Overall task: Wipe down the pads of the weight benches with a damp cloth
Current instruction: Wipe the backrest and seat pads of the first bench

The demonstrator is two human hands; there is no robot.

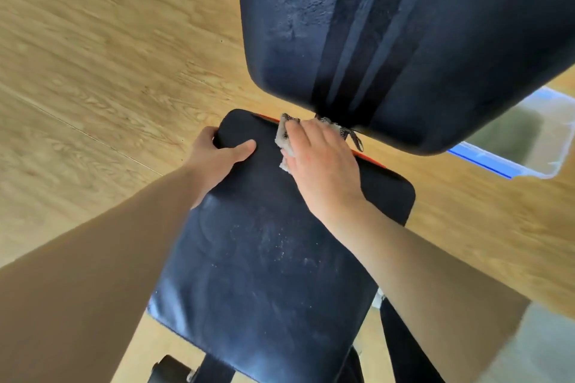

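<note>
White cloth (284,137) under flat right hand (320,162), pressed to far edge of seat pad (264,252), beside back pad (389,34), left hand (217,158) gripping seat pad's left corner, wooden floor (93,71), clear bin (535,146) at right

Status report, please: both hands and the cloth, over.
Left hand grips seat pad corner. Right hand presses cloth on seat pad, beside backrest pad. Nothing in the way.
</note>
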